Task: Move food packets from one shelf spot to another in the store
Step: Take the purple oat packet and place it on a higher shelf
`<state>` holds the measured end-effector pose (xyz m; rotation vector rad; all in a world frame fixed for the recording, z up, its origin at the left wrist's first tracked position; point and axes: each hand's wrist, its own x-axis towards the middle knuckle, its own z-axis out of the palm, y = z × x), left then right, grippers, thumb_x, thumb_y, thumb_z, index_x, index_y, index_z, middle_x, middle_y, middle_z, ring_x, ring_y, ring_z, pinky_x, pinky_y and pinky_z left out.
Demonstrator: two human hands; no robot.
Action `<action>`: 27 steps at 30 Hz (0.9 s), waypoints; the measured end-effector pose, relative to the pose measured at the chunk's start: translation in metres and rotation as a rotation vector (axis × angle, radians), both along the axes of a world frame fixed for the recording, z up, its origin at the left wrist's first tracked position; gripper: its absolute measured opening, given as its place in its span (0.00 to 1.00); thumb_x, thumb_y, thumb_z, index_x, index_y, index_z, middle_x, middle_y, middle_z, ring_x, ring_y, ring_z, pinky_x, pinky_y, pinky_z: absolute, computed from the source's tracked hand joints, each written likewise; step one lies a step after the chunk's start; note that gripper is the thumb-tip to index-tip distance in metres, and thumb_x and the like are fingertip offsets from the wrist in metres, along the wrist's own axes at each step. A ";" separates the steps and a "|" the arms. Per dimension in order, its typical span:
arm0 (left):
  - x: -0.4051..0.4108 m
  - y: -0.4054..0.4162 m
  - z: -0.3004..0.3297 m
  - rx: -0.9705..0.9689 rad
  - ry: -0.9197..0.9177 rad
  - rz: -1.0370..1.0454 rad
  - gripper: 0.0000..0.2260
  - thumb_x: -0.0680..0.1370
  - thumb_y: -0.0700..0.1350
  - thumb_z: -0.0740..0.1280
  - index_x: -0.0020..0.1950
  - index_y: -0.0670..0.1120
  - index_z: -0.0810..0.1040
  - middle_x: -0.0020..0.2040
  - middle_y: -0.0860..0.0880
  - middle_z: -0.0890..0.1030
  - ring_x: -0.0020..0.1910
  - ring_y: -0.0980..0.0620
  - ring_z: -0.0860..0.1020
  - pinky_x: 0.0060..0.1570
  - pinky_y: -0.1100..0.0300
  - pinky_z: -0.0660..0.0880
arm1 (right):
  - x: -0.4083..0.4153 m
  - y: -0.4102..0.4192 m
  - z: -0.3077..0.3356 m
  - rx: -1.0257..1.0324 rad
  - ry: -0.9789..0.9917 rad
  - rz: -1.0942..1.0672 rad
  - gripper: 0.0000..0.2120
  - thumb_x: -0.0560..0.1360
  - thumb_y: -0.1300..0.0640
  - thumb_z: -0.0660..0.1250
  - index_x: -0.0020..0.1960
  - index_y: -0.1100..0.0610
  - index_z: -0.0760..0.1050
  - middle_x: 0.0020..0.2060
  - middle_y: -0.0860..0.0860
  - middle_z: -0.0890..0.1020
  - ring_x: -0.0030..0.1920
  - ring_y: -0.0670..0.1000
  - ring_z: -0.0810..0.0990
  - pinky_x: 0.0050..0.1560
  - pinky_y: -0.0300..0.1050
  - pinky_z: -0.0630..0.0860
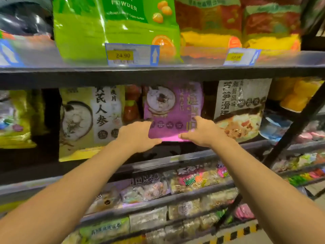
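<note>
Both bare arms reach forward into the middle tier of a dark metal store shelf [158,74], and both hands are on the same item — a glossy purple plastic food packet [173,110] printed with a bowl of pale porridge and gold lettering. The left hand [138,136] grips the packet's lower left corner, fingers curled around its edge, while the right hand [202,132] clasps the lower right corner with the thumb pointing inward along the bottom seam and a finger raised against the front face. The packet stands upright at the middle of that tier, its lower edge about level with the hands; whether it rests on the shelf board or is lifted just clear of it cannot be told. To its left stands a cream and yellow packet [91,120] showing a dark bowl and large black characters, with a narrow red packet [131,104] glimpsed in the gap between the two. To its right leans a white packet [241,106] with black script and a pictured dish. On the tier above sits a large lime-green pouch [114,25] marked with oranges, and a yellow price tag [123,55] reading 24.90 is clipped to the shelf edge below it. Lower tiers hold rows of clear bagged foods [175,187] — blurred at this angle.
</note>
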<state>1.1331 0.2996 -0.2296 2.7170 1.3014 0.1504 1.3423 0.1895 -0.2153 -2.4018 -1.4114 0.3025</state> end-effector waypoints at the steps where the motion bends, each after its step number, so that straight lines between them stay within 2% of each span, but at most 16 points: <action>1: 0.002 -0.002 -0.005 0.022 0.010 0.023 0.36 0.74 0.72 0.64 0.76 0.54 0.68 0.71 0.49 0.77 0.67 0.42 0.77 0.57 0.47 0.76 | 0.005 -0.001 -0.005 0.010 -0.010 0.017 0.43 0.71 0.34 0.75 0.77 0.55 0.66 0.70 0.56 0.78 0.68 0.60 0.77 0.64 0.54 0.76; 4: 0.006 -0.011 -0.019 0.075 0.002 0.064 0.40 0.75 0.72 0.64 0.80 0.53 0.62 0.75 0.48 0.73 0.70 0.42 0.75 0.60 0.45 0.75 | 0.020 -0.001 -0.019 0.035 -0.023 0.050 0.40 0.72 0.35 0.75 0.75 0.55 0.68 0.69 0.56 0.78 0.68 0.60 0.77 0.63 0.53 0.76; 9: 0.015 -0.015 -0.039 0.103 -0.050 0.124 0.39 0.75 0.72 0.65 0.79 0.52 0.63 0.73 0.47 0.73 0.70 0.42 0.74 0.60 0.43 0.76 | 0.046 0.009 -0.048 0.080 0.013 0.025 0.45 0.71 0.33 0.75 0.77 0.58 0.66 0.72 0.58 0.76 0.70 0.62 0.76 0.67 0.54 0.75; 13: 0.025 -0.003 -0.051 0.115 -0.047 0.222 0.37 0.73 0.75 0.64 0.68 0.47 0.71 0.64 0.44 0.77 0.61 0.40 0.78 0.53 0.46 0.77 | 0.061 0.027 -0.070 0.171 0.001 -0.036 0.48 0.71 0.30 0.72 0.75 0.63 0.64 0.72 0.64 0.70 0.71 0.65 0.72 0.68 0.56 0.72; 15: 0.032 0.007 -0.058 0.117 -0.060 0.253 0.35 0.72 0.77 0.63 0.58 0.47 0.72 0.60 0.44 0.79 0.53 0.42 0.78 0.46 0.50 0.74 | 0.068 0.038 -0.079 0.191 0.027 -0.046 0.50 0.72 0.28 0.70 0.76 0.66 0.63 0.72 0.65 0.68 0.72 0.66 0.70 0.69 0.57 0.70; 16: 0.036 0.014 -0.061 0.115 -0.073 0.262 0.35 0.72 0.77 0.62 0.57 0.47 0.72 0.60 0.44 0.80 0.51 0.43 0.77 0.45 0.52 0.72 | 0.071 0.044 -0.083 0.190 0.052 -0.045 0.51 0.72 0.27 0.69 0.76 0.66 0.62 0.72 0.66 0.68 0.72 0.66 0.70 0.70 0.57 0.69; 17: 0.040 0.022 -0.064 0.097 -0.086 0.263 0.37 0.72 0.78 0.61 0.59 0.45 0.73 0.63 0.44 0.79 0.53 0.42 0.78 0.46 0.52 0.73 | 0.076 0.051 -0.086 0.178 0.084 -0.040 0.52 0.72 0.27 0.68 0.77 0.67 0.63 0.72 0.65 0.69 0.73 0.65 0.69 0.71 0.57 0.69; 18: 0.045 0.031 -0.065 0.053 -0.096 0.262 0.42 0.72 0.78 0.61 0.68 0.43 0.72 0.68 0.43 0.77 0.60 0.41 0.78 0.52 0.50 0.75 | 0.080 0.057 -0.088 0.159 0.121 -0.028 0.51 0.73 0.27 0.67 0.77 0.66 0.65 0.72 0.65 0.71 0.72 0.64 0.70 0.71 0.56 0.69; 20: 0.055 0.047 -0.065 -0.047 -0.109 0.259 0.51 0.71 0.79 0.60 0.82 0.45 0.60 0.79 0.43 0.68 0.74 0.40 0.71 0.69 0.46 0.71 | 0.086 0.068 -0.091 0.144 0.216 0.013 0.44 0.75 0.27 0.65 0.74 0.63 0.72 0.69 0.62 0.77 0.69 0.62 0.74 0.70 0.51 0.71; 22: 0.065 0.061 -0.064 -0.102 -0.142 0.285 0.55 0.68 0.80 0.62 0.84 0.48 0.54 0.82 0.44 0.63 0.77 0.41 0.67 0.73 0.47 0.69 | 0.092 0.079 -0.091 0.176 0.329 0.052 0.34 0.78 0.33 0.66 0.72 0.58 0.75 0.64 0.55 0.82 0.64 0.59 0.79 0.63 0.39 0.72; 23: 0.070 0.068 -0.064 -0.104 -0.170 0.294 0.55 0.68 0.80 0.64 0.84 0.46 0.55 0.81 0.45 0.65 0.76 0.41 0.68 0.69 0.50 0.72 | 0.095 0.086 -0.090 0.188 0.390 0.064 0.30 0.79 0.37 0.67 0.73 0.56 0.75 0.60 0.51 0.83 0.59 0.55 0.80 0.57 0.33 0.71; 24: 0.075 0.075 -0.065 -0.096 -0.193 0.290 0.54 0.68 0.79 0.66 0.82 0.44 0.58 0.78 0.44 0.69 0.73 0.42 0.71 0.62 0.52 0.74 | 0.098 0.091 -0.089 0.193 0.444 0.071 0.28 0.79 0.40 0.70 0.72 0.55 0.74 0.57 0.50 0.83 0.56 0.53 0.80 0.54 0.31 0.71; 26: 0.082 0.086 -0.067 -0.064 -0.222 0.269 0.50 0.68 0.76 0.69 0.77 0.43 0.65 0.73 0.44 0.74 0.67 0.43 0.76 0.50 0.55 0.72 | 0.105 0.103 -0.090 0.182 0.480 0.077 0.31 0.76 0.42 0.74 0.71 0.57 0.72 0.60 0.52 0.82 0.61 0.54 0.80 0.61 0.39 0.74; 27: 0.085 0.090 -0.068 -0.057 -0.234 0.267 0.49 0.68 0.75 0.70 0.77 0.44 0.66 0.73 0.44 0.74 0.67 0.43 0.75 0.50 0.54 0.72 | 0.108 0.108 -0.092 0.181 0.470 0.070 0.36 0.74 0.41 0.75 0.73 0.59 0.69 0.64 0.54 0.80 0.66 0.56 0.78 0.67 0.46 0.75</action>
